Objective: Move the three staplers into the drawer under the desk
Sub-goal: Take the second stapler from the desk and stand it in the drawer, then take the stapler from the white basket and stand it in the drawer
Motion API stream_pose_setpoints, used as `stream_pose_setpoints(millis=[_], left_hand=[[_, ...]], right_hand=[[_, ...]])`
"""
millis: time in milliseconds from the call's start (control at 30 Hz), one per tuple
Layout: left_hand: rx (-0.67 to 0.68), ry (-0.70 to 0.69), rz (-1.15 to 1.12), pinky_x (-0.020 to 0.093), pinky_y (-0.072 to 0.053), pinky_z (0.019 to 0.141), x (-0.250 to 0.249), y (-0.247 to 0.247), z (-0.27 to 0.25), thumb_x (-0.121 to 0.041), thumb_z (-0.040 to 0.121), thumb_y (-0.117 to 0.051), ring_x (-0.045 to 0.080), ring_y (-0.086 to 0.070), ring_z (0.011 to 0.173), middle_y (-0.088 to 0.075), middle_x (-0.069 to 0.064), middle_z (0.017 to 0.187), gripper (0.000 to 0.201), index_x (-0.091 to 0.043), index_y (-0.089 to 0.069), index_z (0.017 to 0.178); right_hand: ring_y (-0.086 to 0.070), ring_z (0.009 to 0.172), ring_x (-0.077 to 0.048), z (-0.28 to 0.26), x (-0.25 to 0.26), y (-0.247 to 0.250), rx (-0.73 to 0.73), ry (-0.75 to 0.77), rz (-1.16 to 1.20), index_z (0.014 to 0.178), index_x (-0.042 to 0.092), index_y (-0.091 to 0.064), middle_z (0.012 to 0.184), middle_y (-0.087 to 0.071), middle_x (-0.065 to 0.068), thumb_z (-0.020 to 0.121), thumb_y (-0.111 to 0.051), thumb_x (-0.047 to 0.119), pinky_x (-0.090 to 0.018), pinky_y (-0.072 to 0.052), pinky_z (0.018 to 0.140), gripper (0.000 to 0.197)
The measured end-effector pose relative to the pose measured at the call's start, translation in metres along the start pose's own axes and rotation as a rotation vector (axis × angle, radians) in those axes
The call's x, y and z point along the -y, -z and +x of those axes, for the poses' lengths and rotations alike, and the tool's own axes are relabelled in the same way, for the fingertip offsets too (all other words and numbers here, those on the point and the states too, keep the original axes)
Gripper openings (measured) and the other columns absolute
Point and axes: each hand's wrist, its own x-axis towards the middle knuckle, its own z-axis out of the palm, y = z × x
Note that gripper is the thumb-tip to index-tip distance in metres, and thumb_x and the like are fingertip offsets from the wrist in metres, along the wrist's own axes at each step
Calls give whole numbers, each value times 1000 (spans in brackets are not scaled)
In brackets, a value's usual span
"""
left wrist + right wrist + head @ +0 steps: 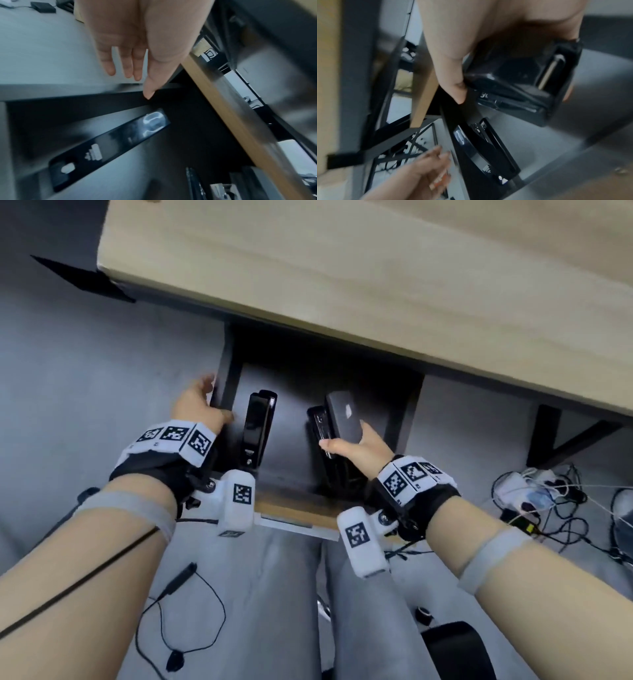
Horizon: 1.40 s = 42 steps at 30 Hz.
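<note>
Staplers: one glossy black stapler (257, 429) lies flat in the open drawer (291, 467) under the desk (342, 278), left side. R hand (356, 448) grips a bulkier stapler (343, 416) over the drawer's right part, thumb and fingers wrapped round it. L hand (200, 405) at the drawer's left wall, holding nothing; L wrist cam shows fingers (109, 63) straight, loose. R wrist cam alone shows the held one's metal underside. Third stapler (320, 433) sits w/ it, partly hidden.

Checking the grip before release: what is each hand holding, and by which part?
The right hand grips a black stapler by its near end. The left hand holds nothing.
</note>
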Motion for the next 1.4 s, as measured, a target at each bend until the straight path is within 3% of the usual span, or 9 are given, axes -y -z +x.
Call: stream_pose_setpoints(millis=[167, 333, 767, 900, 1000, 1100, 1167, 1267, 1400], left_hand=[[58, -7, 7, 21, -36, 97, 26, -5, 11, -4, 88, -51, 23, -55, 121, -61, 8, 126, 50, -15, -46, 136], [54, 34, -79, 16, -30, 105, 39, -5, 16, -1, 90, -46, 15, -50, 128, -54, 3, 138, 56, -21, -39, 142], [33, 127, -35, 12, -28, 96, 40, -5, 19, -6, 92, -46, 17, -47, 131, -52, 4, 141, 55, -27, -37, 142], [102, 112, -98, 15, -35, 92, 36, -3, 16, -1, 91, -43, 14, -56, 114, -60, -1, 128, 55, -28, -42, 139], [156, 90, -118, 28, -47, 90, 22, 2, 7, 0, 86, -47, 19, -58, 92, -63, 2, 119, 49, -26, -54, 127], [114, 130, 12, 33, -42, 102, -9, 11, -13, -11, 86, -53, 26, -56, 111, -59, 9, 127, 44, -10, -52, 130], [296, 100, 101, 35, -46, 97, -42, 21, -37, -17, 88, -52, 25, -59, 111, -62, 10, 123, 27, -14, -64, 112], [824, 17, 258, 19, -50, 62, -103, 35, -72, -17, 93, -42, 10, -67, 74, -70, 3, 93, 24, -19, -64, 85], [816, -170, 210, 13, -45, 44, -192, 37, -88, -14, 92, -37, 5, -64, 45, -65, 1, 68, 29, -16, -60, 73]], right_hand=[[-48, 120, -26, 27, 5, -19, -6, -188, 1, 147, 11, -19, 133, -48, -8, 83, -63, 31, -27, -34, 88, 80], [-56, 111, -28, 41, 6, -55, -29, -227, -149, 136, 14, -33, 128, -56, -8, 61, -73, 53, -47, -49, 94, 93], [-57, 113, -28, 50, 10, -68, -129, -169, -352, 130, 9, -39, 127, -56, -9, 73, -71, 47, -28, -45, 78, 75], [-60, 110, -35, 49, 8, -63, -22, -222, -219, 125, 14, -41, 123, -58, -12, 54, -74, 54, -48, -54, 88, 88], [-66, 95, -31, 25, 23, -48, 10, -237, -22, 108, 15, -42, 102, -58, -12, 71, -72, 43, -47, -56, 84, 56], [-59, 70, -21, -5, 42, -25, 56, -223, 152, 101, 11, -46, 83, -54, -11, 89, -60, 22, -45, -57, 81, 22], [-61, 60, -19, -28, 62, -10, 105, -183, 167, 88, 8, -50, 74, -55, -11, 91, -56, 17, -38, -60, 69, 11], [-64, 41, -13, -61, 97, 19, 172, -72, 141, 72, 7, -54, 65, -59, -13, 92, -54, 16, -23, -57, 48, 22], [-64, 41, -11, -91, 135, 73, 97, 134, 262, 74, 9, -56, 67, -60, -13, 93, -50, 12, -23, -57, 48, 20]])
